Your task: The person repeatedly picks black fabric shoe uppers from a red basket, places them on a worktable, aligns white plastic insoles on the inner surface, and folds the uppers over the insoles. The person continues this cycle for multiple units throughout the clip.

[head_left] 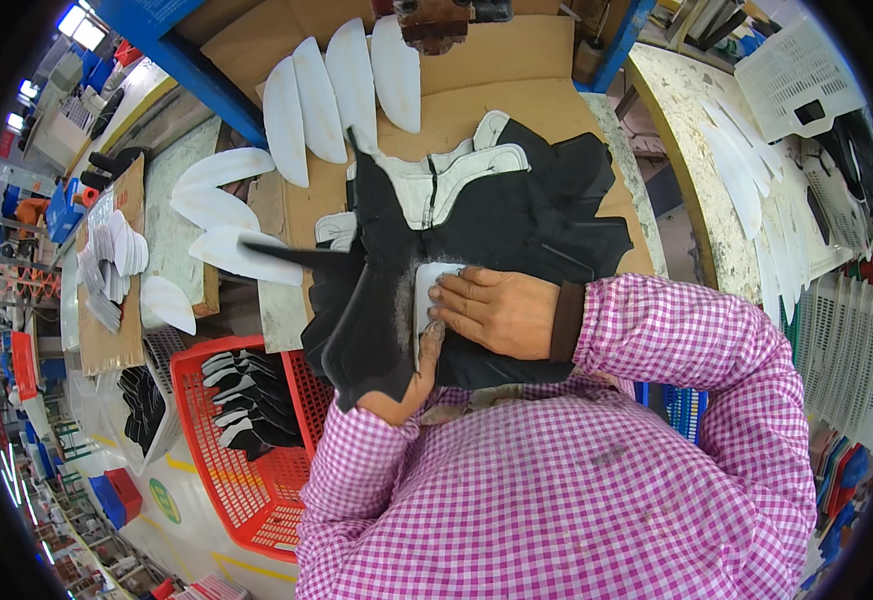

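Note:
A stack of flat black shoe uppers with white backing patches lies on the cardboard-covered bench in front of me. At its near left, my left hand grips a black upper by its edge, thumb on top and the other fingers hidden beneath. A white stiffener piece lies on that upper beside the thumb. My right hand lies over the white piece with its fingers flat and close together, pressing on it. Greyish marks show on the black material left of the white piece.
White half-moon pieces are laid out at the back; more white pieces overhang the left side. A red plastic basket with black-and-white parts stands at lower left. A machine part hangs above the bench. White pieces lie on the right table.

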{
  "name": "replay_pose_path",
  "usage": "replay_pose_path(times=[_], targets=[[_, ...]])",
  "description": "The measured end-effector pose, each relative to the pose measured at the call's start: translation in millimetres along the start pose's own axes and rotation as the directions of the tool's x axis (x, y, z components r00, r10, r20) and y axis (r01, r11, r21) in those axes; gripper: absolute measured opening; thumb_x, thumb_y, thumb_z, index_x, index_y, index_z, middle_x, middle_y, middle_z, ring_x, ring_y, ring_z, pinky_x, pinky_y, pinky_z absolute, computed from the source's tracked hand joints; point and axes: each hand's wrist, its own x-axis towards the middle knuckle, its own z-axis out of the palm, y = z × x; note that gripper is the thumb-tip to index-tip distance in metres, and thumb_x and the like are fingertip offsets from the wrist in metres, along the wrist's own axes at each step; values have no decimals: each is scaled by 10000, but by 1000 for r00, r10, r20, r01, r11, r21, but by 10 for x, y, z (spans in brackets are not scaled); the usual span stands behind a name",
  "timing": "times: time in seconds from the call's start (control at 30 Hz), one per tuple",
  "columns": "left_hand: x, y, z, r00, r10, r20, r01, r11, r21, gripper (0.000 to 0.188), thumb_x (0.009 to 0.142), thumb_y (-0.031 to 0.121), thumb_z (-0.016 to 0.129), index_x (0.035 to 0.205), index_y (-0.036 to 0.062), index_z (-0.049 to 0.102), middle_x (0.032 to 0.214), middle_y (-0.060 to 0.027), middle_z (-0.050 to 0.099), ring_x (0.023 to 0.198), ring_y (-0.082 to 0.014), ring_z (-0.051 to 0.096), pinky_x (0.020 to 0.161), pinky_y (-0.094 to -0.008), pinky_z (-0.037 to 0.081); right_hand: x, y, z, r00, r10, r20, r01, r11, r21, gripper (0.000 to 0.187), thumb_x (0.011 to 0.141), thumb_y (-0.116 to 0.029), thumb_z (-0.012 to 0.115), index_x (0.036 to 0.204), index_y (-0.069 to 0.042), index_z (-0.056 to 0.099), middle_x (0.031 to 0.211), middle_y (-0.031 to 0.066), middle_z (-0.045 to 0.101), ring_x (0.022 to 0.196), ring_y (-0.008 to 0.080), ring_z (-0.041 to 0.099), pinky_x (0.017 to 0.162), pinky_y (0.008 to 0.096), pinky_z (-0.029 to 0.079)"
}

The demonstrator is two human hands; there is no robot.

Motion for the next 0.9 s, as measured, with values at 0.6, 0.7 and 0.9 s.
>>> replay_pose_path(times=[0.6, 0.7, 0.9], targets=[[-47, 213, -387, 885, -462, 58, 428, 759, -490, 401, 936, 157, 512, 1275, -52, 471, 1064, -170, 622, 944, -239, 621, 849, -337, 464, 35, 200, -619, 994, 113, -3, -88, 790, 606, 310, 858, -171, 628, 1148, -65, 610, 1199, 92, 621, 1152, 224, 553, 1015, 456, 341], [-58, 158, -474, 776, -630, -37, 401, 537, -742, 290, 944, 108, 502, 1150, -95, 524, 1060, -199, 618, 866, -261, 645, 754, -350, 541, -256, 60, -1052, 844, 330, -422, -50, 832, 553, 235, 827, -125, 670, 1043, -34, 644, 1062, 89, 678, 965, 213, 643, 916, 376, 406], [203, 245, -115, 720, -694, 18, 148, 128, -981, 263, 920, 86, 523, 1113, -87, 475, 989, -218, 608, 730, -306, 665, 534, -381, 594, -744, -328, -1087, 788, 545, 286, -442, 178, 879, 208, 775, -175, 772, 831, -4, 668, 773, 53, 681, 664, 94, 609, 620, 238, 472]])
